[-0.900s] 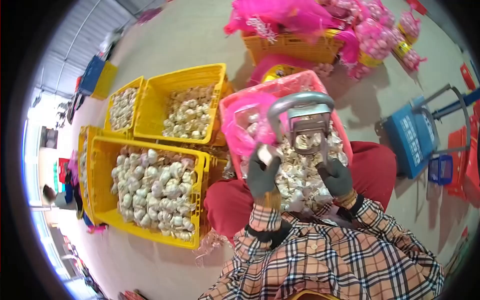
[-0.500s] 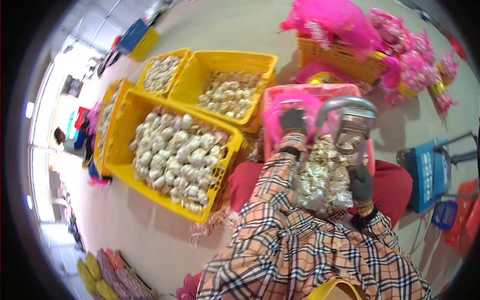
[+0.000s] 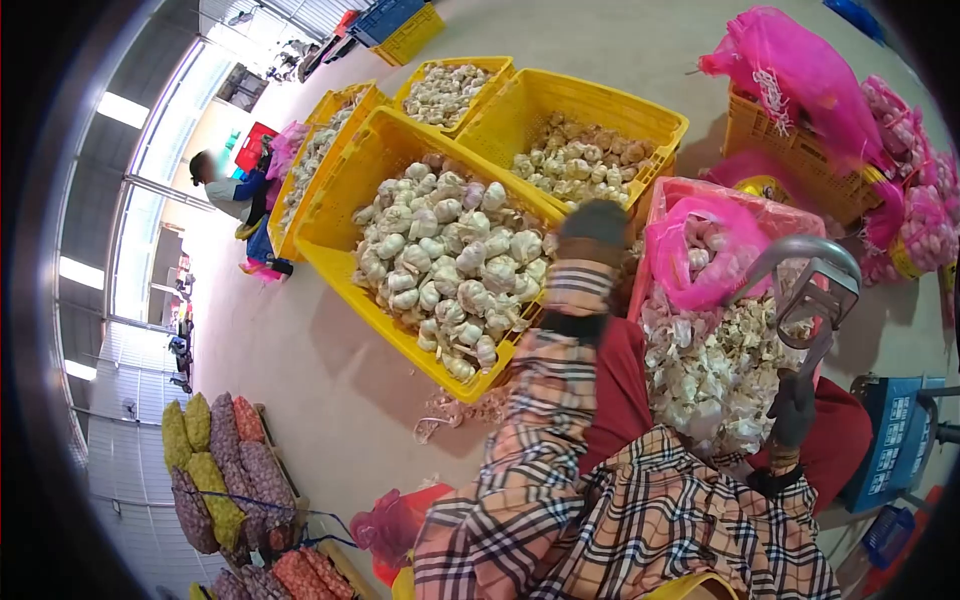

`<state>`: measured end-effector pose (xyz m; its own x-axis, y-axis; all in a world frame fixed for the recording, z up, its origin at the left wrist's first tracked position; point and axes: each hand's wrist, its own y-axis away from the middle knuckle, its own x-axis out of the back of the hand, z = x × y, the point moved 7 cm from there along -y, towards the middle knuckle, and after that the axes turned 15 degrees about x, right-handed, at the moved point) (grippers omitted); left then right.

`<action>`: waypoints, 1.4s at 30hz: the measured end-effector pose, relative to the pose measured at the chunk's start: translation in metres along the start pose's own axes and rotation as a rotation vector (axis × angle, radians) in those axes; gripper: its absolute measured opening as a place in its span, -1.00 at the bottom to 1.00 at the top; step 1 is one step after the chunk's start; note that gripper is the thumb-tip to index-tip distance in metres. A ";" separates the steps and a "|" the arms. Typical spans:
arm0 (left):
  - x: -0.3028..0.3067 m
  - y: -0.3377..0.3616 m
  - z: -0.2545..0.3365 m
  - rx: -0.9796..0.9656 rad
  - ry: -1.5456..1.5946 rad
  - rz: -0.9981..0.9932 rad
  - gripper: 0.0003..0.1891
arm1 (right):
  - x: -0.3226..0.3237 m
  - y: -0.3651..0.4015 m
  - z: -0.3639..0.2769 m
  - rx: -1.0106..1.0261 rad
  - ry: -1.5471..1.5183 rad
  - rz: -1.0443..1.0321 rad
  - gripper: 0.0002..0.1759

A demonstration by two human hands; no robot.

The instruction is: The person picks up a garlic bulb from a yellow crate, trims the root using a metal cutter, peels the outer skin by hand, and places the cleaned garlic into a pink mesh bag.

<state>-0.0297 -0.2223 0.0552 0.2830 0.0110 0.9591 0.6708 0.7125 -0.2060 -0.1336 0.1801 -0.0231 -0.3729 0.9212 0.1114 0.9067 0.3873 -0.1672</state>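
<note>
My left hand (image 3: pixel 594 232), in a dark glove and smeared by motion, is at the right corner of a large yellow crate (image 3: pixel 400 345) heaped with garlic bulbs (image 3: pixel 440 260). Its fingers cannot be made out. My right hand (image 3: pixel 793 410), gloved too, is wrapped round the lower arm of a grey metal hand tool with a curved bar (image 3: pixel 800 250). The tool stands over a pink basket (image 3: pixel 790 212) between my knees. Inside that basket lie a pink mesh bag (image 3: pixel 665 250) with garlic bulbs in it and many loose garlic skins (image 3: pixel 710 370).
More yellow crates of garlic (image 3: pixel 640 110) stand behind. An orange crate (image 3: pixel 760 125) with pink mesh sacks is at the back right, a blue crate (image 3: pixel 890 440) by my right knee. Filled sacks (image 3: pixel 215 450) are stacked lower left; another person (image 3: pixel 235 190) is far left.
My left hand has left the pink mesh bag and swung left to the garlic crate. The bag's mouth now shows bulbs. My right hand keeps the metal tool; the view has turned left.
</note>
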 end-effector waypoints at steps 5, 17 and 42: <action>0.069 0.021 -0.181 0.790 -0.478 -0.132 -0.65 | -0.001 -0.001 0.006 -0.016 0.016 0.019 -0.81; 0.069 0.054 -0.094 0.513 1.092 -0.310 -0.57 | -0.002 -0.008 -0.050 0.133 0.469 -0.102 -0.70; -0.030 0.144 0.191 0.180 1.479 -1.056 -0.30 | 0.004 0.026 -0.085 -0.589 0.198 -0.217 -0.56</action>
<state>-0.0724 0.0141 0.0337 0.2097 -0.9301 -0.3017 0.9052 0.0680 0.4195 -0.0951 0.1904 0.0568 -0.5670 0.7784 0.2694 0.7922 0.4258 0.4372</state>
